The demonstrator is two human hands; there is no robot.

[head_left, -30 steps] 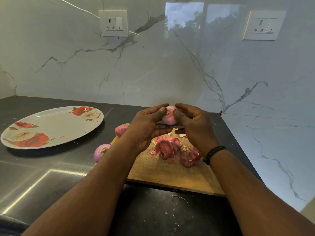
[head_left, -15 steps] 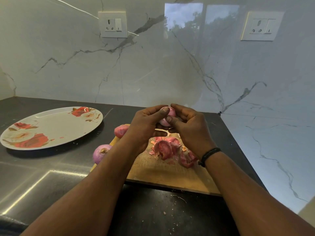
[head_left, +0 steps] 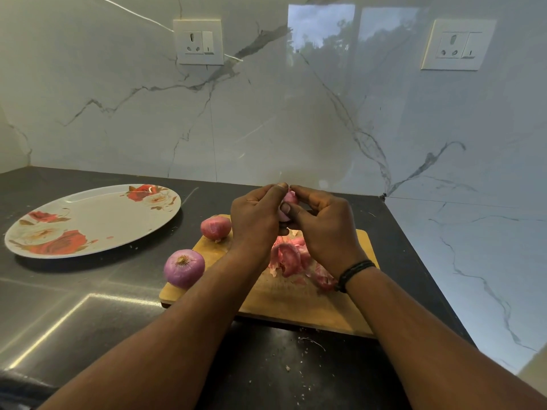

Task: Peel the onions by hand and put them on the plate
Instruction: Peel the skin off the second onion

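Two hands: left hand (head_left: 256, 217) and right hand (head_left: 322, 229) both grip one onion (head_left: 287, 202) above the cutting board (head_left: 296, 303).
Spare onions: purple onion (head_left: 184, 267) and pink onion (head_left: 215, 227) at the board's left edge.
Peels (head_left: 288, 258): piled on board.
Plate (head_left: 88, 220): left, well apart.

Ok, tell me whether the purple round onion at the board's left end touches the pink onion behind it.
Apart: the head view shows bare wooden board between purple onion and pink onion.
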